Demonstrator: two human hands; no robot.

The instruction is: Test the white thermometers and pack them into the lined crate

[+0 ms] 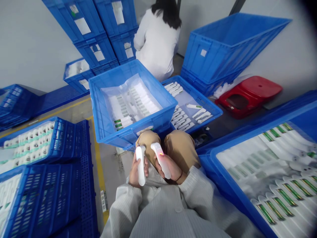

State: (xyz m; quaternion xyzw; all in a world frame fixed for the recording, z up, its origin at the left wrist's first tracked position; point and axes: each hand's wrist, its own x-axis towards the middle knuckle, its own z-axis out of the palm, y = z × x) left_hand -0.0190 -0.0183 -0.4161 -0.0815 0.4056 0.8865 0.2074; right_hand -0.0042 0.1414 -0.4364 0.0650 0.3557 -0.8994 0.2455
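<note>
Over my lap, my left hand is closed around a white handheld device with a long rounded body and a short angled head, much like a forehead thermometer. A second device of the same shape is gripped in my right hand; a pink-red glow with a yellow spot shows on it near my fingers. The two devices are held apart, heads pointing away from me. Just beyond my knees stands a large blue bin, lined with translucent sheeting and holding rows of white devices, some showing green batteries.
Right of that bin lies a shallow blue crate with more devices. Another full bin stands at my right. Blue baskets are stacked at left. A co-worker in white sits ahead, near tall bins and a red stool.
</note>
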